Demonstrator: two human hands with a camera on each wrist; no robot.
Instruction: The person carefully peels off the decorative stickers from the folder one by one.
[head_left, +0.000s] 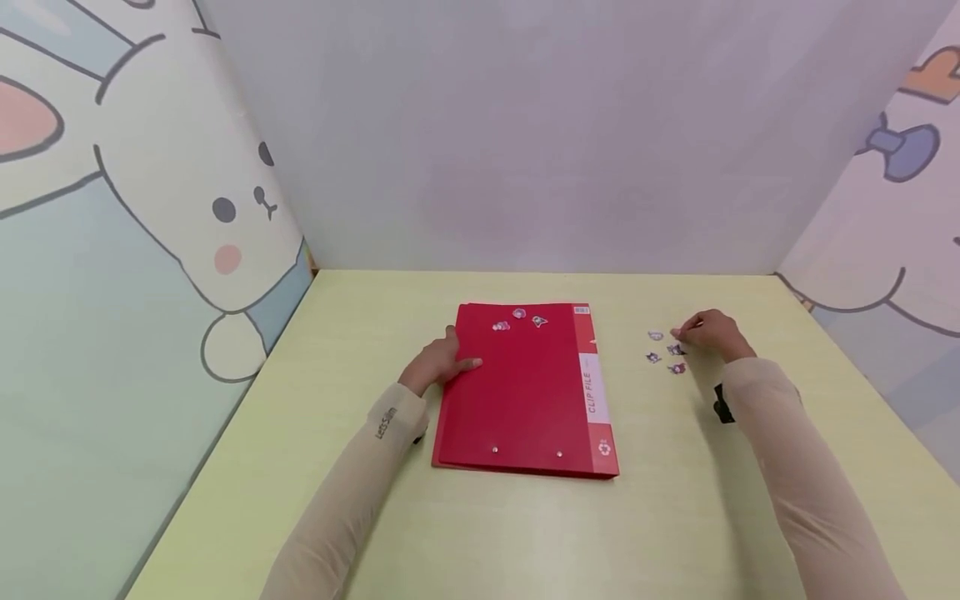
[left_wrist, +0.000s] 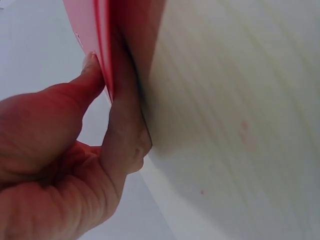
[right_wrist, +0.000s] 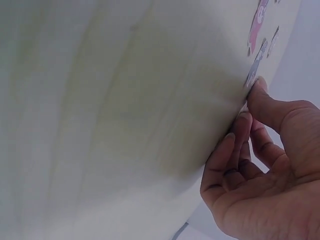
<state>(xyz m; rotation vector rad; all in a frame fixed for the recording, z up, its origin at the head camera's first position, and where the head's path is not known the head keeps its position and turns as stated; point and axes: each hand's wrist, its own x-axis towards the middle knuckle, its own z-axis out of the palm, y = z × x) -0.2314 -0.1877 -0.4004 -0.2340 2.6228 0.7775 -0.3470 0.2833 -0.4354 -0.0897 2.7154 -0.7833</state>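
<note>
A red clip file lies on the table, with several small cartoon stickers near its top edge. My left hand grips its left edge. In the left wrist view the thumb is on the cover and the fingers go beneath the file. Right of the file, several loose cutout stickers lie in a small group. My right hand is at this group, fingers bent and low on the table. In the right wrist view its thumb tip touches or nearly touches the end of one sticker.
The pale yellow table meets a plain light wall at the back. Side walls with cartoon drawings stand to the left and right. A white label reading CLIP FILE runs along the file's right side.
</note>
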